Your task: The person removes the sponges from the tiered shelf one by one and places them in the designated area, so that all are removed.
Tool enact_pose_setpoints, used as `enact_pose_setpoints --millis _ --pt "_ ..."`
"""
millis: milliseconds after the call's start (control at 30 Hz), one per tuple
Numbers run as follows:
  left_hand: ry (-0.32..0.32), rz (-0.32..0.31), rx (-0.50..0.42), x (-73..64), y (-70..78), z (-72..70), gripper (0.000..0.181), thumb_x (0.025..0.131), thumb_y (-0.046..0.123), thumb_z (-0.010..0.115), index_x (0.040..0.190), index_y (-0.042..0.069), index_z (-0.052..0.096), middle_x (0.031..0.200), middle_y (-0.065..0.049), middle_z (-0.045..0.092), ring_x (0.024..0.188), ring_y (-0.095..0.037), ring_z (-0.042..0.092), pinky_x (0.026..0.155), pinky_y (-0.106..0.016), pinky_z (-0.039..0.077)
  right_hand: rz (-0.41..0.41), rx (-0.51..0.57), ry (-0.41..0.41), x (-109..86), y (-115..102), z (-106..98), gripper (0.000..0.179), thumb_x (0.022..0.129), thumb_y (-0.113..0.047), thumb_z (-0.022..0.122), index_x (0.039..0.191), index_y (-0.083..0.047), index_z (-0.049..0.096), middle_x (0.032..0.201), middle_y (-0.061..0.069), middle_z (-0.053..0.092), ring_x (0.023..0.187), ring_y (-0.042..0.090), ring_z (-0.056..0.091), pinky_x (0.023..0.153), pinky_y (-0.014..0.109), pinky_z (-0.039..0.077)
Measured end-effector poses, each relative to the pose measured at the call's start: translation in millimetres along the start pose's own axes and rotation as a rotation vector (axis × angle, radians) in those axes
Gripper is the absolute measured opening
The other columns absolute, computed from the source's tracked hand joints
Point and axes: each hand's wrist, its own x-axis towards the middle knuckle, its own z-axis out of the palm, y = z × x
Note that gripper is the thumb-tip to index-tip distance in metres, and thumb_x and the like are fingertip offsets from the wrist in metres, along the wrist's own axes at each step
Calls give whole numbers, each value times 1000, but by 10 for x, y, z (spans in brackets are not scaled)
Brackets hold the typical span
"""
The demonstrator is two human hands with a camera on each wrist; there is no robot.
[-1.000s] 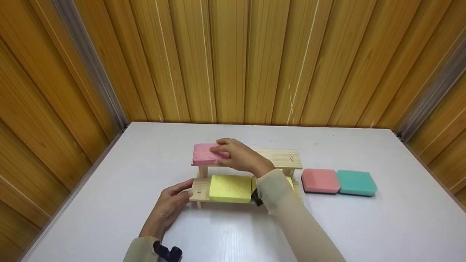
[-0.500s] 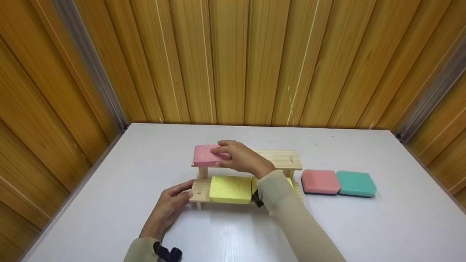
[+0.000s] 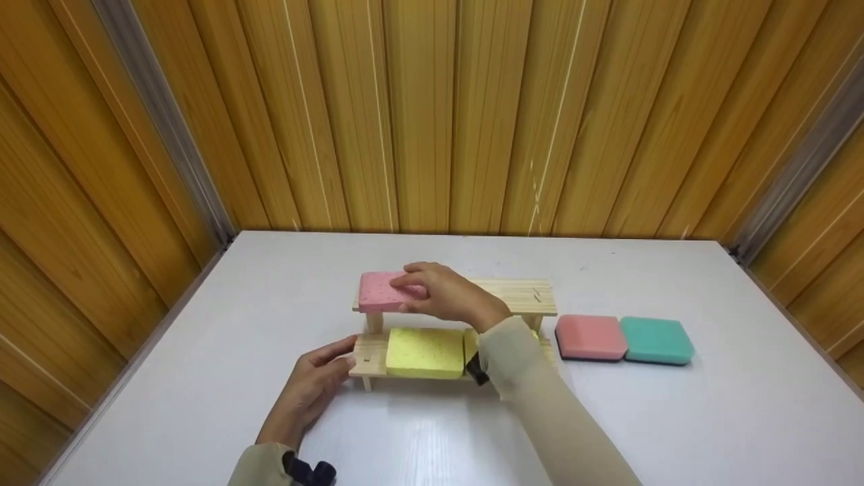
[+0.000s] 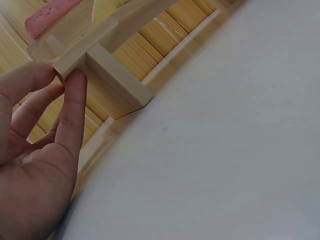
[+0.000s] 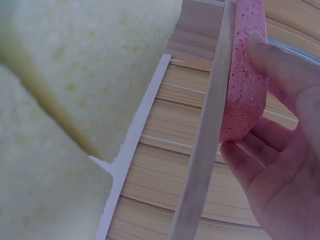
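Note:
A pink sponge (image 3: 375,291) lies flat on the left end of the upper board of a two-level wooden stand (image 3: 516,295). My right hand (image 3: 447,294) holds this sponge at its right end, thumb on one side and fingers at the other, as the right wrist view shows. At the lower board's left end, my left hand (image 3: 312,386) pinches the corner of the wood (image 4: 86,49) between thumb and fingers. One yellow sponge (image 3: 425,352) rests on the lower board. A second yellow sponge (image 3: 470,343) beside it is mostly hidden by my right sleeve.
To the right of the stand, a coral sponge (image 3: 592,336) and a teal sponge (image 3: 657,339), both with dark undersides, lie side by side on the white table (image 3: 715,412). Wood-patterned panels (image 3: 418,135) rise behind the table and at both sides.
The head view has shifted very slightly. Both hands, the pink sponge and the stand keep their places.

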Motion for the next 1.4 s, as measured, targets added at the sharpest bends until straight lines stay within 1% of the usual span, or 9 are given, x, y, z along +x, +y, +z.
enact_pose_setpoints --millis 167,300,567,733,1000,1167,1267,1400 --pt "-12 4 2 -4 -3 -12 54 86 1 64 137 -4 48 146 -21 43 121 -22 56 99 -28 51 -7 -12 0 -5 -5 -4 45 89 -27 68 131 -15 61 143 13 49 136 32 41 117 46 31" --pt "-26 7 3 -1 -7 -25 55 86 1 64 139 -4 46 146 -21 42 120 -21 57 99 -27 51 -7 -24 -10 -19 -13 -26 45 89 -27 68 132 -15 60 143 13 49 136 32 41 117 46 31" --pt "-28 7 9 2 -4 -30 55 87 1 64 139 -3 46 146 -20 43 119 -20 58 98 -28 52 14 -25 -30 -47 -12 -58 45 89 -27 69 132 -16 60 143 12 49 135 32 41 117 47 32" --pt "-25 12 4 7 -4 -30 55 87 1 64 138 -4 46 145 -20 43 118 -19 58 97 -27 52 15 -37 -28 -72 -5 -79 44 89 -27 69 130 -15 61 141 12 50 134 32 43 116 47 33" --pt "-17 -1 2 17 -1 -20 55 86 2 65 138 -3 46 146 -21 43 118 -19 58 98 -27 52 -17 -104 -23 -123 7 -98 44 90 -29 68 131 -14 61 139 14 52 130 30 47 113 44 38" --pt "-14 -11 -4 36 -1 -9 55 86 3 65 138 -3 47 145 -20 44 118 -20 59 99 -28 51 -42 -124 -10 -153 38 -110 45 89 -29 68 130 -14 61 137 13 54 128 28 49 112 43 40" --pt "-25 -2 -3 41 0 -6 55 87 2 64 139 -4 46 146 -20 43 119 -20 58 99 -27 51 -77 -132 5 -176 62 -117 43 89 -27 69 129 -12 62 135 14 56 127 29 50 110 43 41" --pt "-24 5 -1 41 1 -5 55 86 1 63 138 -4 47 146 -20 43 120 -20 57 99 -27 51 -97 -141 18 -211 73 -120 42 89 -26 69 127 -11 63 133 14 56 125 29 51 109 44 43"
